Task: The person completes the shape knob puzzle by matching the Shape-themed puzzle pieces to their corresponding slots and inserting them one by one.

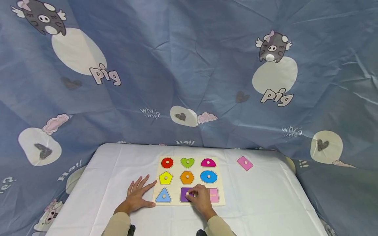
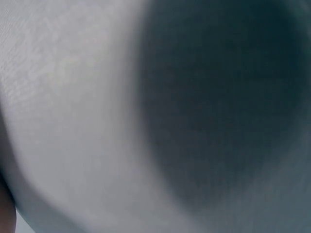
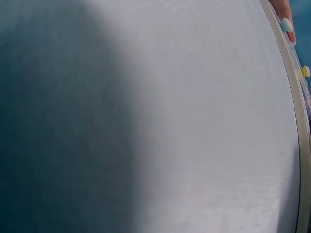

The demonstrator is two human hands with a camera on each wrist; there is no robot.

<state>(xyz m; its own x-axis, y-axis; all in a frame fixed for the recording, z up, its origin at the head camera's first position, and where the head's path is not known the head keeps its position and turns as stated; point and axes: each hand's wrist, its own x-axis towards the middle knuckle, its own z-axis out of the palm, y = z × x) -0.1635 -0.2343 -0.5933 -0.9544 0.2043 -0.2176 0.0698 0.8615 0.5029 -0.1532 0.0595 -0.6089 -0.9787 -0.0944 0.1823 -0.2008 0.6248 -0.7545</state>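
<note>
A wooden knob puzzle board (image 1: 174, 205) lies on the white-covered table. My right hand (image 1: 202, 199) pinches the knob of the purple square piece (image 1: 183, 196), which sits at its place in the front row. Beside that hand is a bare pink rectangular recess (image 1: 214, 195), with its printed word partly covered. My left hand (image 1: 136, 195) lies with fingers spread at the board's left edge, thumb near its front corner and forefinger by the yellow pentagon (image 1: 163, 180). In the right wrist view, the board's edge (image 3: 297, 97) runs down the right side, with a finger (image 3: 284, 8) above.
A pink rectangle piece (image 1: 242, 160) with a knob lies apart on the table, right of the board. On the board are a blue triangle (image 1: 160, 198), orange hexagon (image 1: 183, 180), blue oval (image 1: 213, 179) and several other pieces. A blue pig-print cloth (image 1: 189, 82) hangs behind the table.
</note>
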